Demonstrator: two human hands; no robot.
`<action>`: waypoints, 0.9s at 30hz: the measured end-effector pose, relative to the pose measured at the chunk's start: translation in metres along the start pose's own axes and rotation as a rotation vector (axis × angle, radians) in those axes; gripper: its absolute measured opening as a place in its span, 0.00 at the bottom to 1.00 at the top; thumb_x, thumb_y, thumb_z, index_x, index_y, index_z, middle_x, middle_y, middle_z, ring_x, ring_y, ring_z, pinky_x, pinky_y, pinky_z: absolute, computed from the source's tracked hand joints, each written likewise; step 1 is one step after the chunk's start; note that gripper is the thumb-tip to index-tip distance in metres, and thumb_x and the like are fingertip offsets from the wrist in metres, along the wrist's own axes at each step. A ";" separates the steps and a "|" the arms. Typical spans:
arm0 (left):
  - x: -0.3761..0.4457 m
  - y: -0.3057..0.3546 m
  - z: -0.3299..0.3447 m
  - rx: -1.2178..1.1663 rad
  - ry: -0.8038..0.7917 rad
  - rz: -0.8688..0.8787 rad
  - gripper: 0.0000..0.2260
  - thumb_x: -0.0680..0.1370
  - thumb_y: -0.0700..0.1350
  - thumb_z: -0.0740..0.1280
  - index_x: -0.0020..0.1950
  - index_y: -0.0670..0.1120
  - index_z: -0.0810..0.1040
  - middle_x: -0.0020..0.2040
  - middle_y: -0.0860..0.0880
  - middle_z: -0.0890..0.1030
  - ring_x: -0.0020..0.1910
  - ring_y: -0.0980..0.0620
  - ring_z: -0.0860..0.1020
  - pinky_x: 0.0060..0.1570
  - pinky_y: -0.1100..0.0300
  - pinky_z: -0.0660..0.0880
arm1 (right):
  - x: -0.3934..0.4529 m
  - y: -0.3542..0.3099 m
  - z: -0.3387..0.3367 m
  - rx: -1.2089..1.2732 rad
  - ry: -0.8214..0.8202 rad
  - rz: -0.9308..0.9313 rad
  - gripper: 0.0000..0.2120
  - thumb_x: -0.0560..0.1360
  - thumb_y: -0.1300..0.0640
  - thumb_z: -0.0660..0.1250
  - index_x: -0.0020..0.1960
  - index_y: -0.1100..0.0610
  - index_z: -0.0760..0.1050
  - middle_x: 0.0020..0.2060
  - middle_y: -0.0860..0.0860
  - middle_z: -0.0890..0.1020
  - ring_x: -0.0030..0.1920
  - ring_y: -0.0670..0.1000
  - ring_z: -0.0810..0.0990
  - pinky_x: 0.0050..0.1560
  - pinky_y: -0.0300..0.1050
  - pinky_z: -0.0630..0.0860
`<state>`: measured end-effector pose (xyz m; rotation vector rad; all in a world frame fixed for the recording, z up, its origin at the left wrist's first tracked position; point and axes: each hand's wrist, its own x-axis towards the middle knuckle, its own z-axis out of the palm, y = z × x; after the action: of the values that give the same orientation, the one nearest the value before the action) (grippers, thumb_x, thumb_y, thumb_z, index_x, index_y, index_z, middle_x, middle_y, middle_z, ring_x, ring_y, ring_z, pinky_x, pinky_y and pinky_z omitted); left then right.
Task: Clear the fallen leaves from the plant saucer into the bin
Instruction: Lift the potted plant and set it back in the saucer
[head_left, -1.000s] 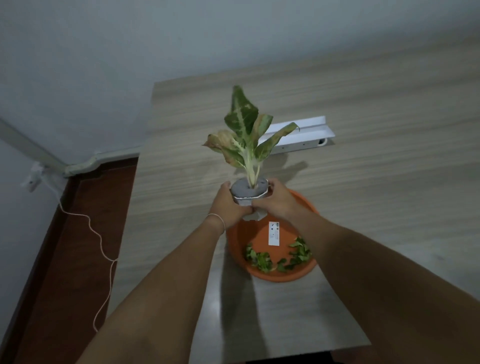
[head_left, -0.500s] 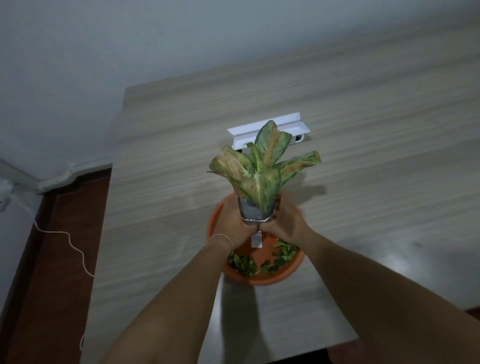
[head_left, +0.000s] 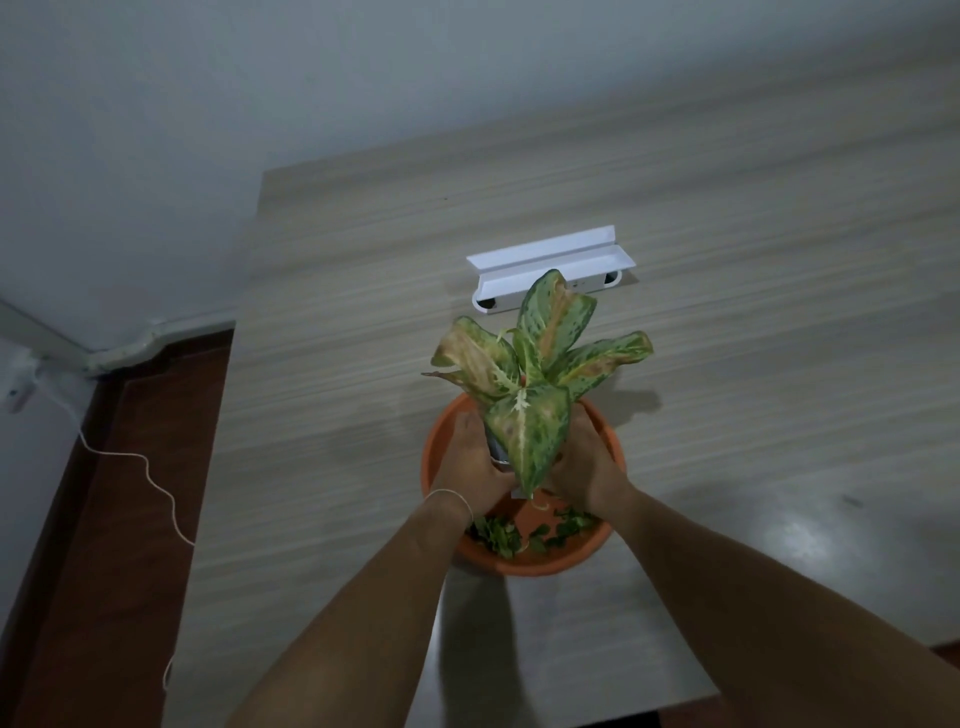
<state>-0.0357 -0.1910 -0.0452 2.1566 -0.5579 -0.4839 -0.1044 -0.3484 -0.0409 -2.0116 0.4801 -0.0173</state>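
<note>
Over the orange plant saucer (head_left: 602, 431), both of your hands are wrapped around the small grey pot (head_left: 496, 451) of the variegated plant (head_left: 530, 384): your left hand (head_left: 470, 462) closes on its left side and your right hand (head_left: 584, 465) on its right. I cannot tell whether the pot stands on the saucer or is just lifted off it, because the big front leaf and your fingers cover its base.

The fallen leaves (head_left: 519, 532) lie in the near part of the saucer, a loose scatter of small green pieces against the near rim, just beyond your wrists. Judge them light, limp and easy to crush; they will probably cling to the saucer floor if damp, so pinching them up in small bunches, or tipping the saucer once the pot is out, looks more workable than sweeping. The saucer looks like stiff, light plastic; take it by opposite rims and keep it level so the leaves do not slide out. The pot seems small and top-heavy under its broad leaves, so hold it low around its body, as you do, not by the stems.

Much is hidden. No bin shows anywhere, so you will have to look for it. Your forearms cover part of the saucer's near edge, and more leaves may lie under your hands. Dim light blurs the leaf pieces into one clump. Beyond the plant, a white tray-like bracket (head_left: 550, 273) lies on the wooden table (head_left: 753, 312); its purpose is unclear.
</note>
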 end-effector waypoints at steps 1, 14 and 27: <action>0.000 -0.001 0.000 -0.018 0.006 -0.006 0.36 0.67 0.56 0.72 0.73 0.50 0.65 0.66 0.50 0.74 0.63 0.54 0.74 0.64 0.61 0.73 | -0.001 0.002 0.000 0.003 0.004 0.020 0.41 0.59 0.55 0.80 0.68 0.58 0.65 0.56 0.44 0.75 0.53 0.36 0.75 0.61 0.41 0.76; 0.000 0.003 0.001 0.102 -0.083 0.020 0.27 0.69 0.54 0.66 0.66 0.44 0.74 0.59 0.56 0.76 0.61 0.56 0.75 0.51 0.85 0.62 | -0.009 -0.008 -0.007 -0.049 -0.051 0.007 0.36 0.66 0.62 0.77 0.70 0.57 0.64 0.57 0.41 0.75 0.63 0.51 0.76 0.61 0.36 0.72; -0.050 0.006 -0.019 0.108 -0.065 -0.184 0.28 0.68 0.50 0.74 0.65 0.49 0.69 0.57 0.54 0.77 0.56 0.53 0.78 0.53 0.60 0.74 | -0.032 0.038 0.011 -0.056 -0.049 -0.030 0.28 0.69 0.51 0.75 0.66 0.49 0.70 0.60 0.50 0.80 0.62 0.52 0.78 0.62 0.58 0.76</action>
<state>-0.0688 -0.1549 -0.0225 2.3147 -0.4307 -0.6388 -0.1436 -0.3433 -0.0725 -2.0693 0.4242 0.0270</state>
